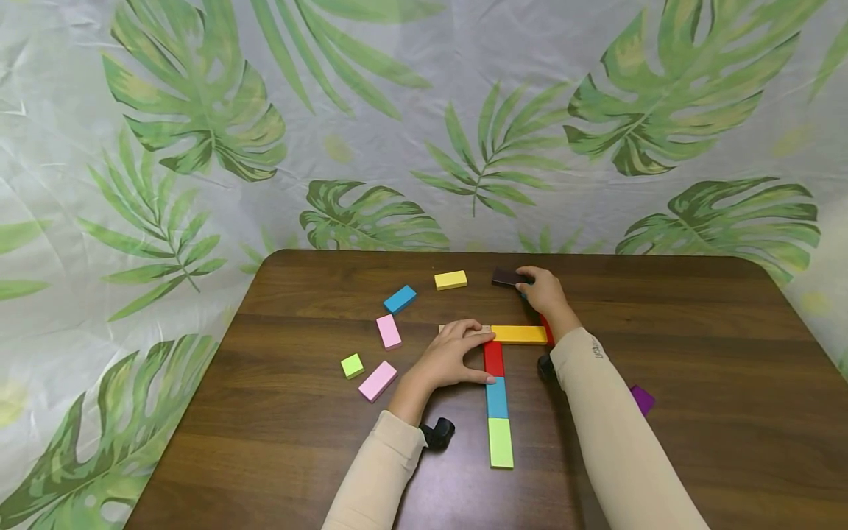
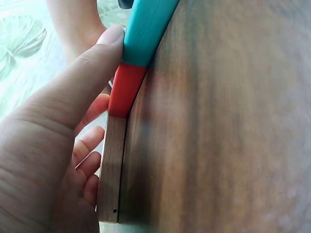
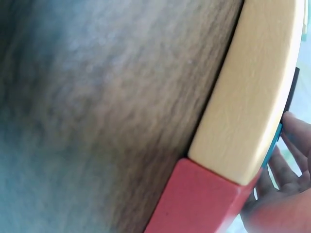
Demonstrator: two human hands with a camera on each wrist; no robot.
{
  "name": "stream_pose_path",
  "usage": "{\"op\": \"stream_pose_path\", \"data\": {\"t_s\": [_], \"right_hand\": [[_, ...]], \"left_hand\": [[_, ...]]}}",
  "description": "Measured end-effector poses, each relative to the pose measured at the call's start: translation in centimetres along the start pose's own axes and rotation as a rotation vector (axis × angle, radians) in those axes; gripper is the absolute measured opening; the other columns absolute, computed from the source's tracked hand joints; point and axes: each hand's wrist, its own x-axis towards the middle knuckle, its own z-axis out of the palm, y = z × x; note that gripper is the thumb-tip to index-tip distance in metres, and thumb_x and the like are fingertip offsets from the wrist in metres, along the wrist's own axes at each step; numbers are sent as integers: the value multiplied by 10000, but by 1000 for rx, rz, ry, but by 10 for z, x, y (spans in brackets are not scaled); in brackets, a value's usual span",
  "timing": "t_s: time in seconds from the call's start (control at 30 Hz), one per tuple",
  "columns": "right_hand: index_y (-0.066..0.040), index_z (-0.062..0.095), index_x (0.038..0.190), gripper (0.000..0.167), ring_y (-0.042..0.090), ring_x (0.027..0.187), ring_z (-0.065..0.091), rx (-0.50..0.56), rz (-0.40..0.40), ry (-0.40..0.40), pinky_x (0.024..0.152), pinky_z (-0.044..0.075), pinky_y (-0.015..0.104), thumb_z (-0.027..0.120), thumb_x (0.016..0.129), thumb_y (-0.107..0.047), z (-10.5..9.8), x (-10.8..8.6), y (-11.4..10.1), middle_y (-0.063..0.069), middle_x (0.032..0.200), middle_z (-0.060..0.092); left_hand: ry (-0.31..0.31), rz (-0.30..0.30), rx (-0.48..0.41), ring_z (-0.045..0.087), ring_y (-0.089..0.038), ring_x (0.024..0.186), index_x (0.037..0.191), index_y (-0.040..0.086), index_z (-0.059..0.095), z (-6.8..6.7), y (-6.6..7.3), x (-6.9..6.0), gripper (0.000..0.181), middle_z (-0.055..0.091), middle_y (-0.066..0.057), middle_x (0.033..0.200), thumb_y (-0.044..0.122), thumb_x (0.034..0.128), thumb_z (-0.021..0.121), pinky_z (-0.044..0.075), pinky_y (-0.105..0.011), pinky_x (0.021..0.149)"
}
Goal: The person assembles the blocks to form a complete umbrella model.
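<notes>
My left hand (image 1: 450, 353) lies over a row of coloured blocks, fingers spread and loosely bent. Its thumb touches the side where a red block (image 1: 494, 359) meets a blue block (image 1: 497, 397); the fingertips touch a plain wood block (image 2: 112, 165), partly covered. A light green block (image 1: 500, 443) ends this row. At the far edge my right hand (image 1: 546, 293) pinches the right end of a dark block (image 1: 506, 277). Beside that hand, a teal block (image 3: 272, 145) is mostly hidden. An orange-yellow block (image 1: 519, 335) extends rightward to another red block (image 3: 199, 199).
Left of the row lie two pink blocks, one upper (image 1: 389, 332) and one lower (image 1: 378, 381), a small green block (image 1: 352, 366) and a blue block (image 1: 400, 299). A yellow block (image 1: 450, 280) lies behind. A purple block (image 1: 642, 400) shows beside the right sleeve.
</notes>
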Motion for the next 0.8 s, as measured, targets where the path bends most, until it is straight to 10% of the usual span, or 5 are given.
{"op": "stream_pose_path", "data": {"t_s": [0.8], "right_hand": [[-53,407,1341,424,397,1250,264,49,-31,-16,972,256,535,489,936,-147,-1,-4,3,208,1370,332]], "left_hand": [[14,10,11,266,-123,1219,1329,286,453,0,1,-1,760,358,63,1306,600,671,668,277,-334,989]]}}
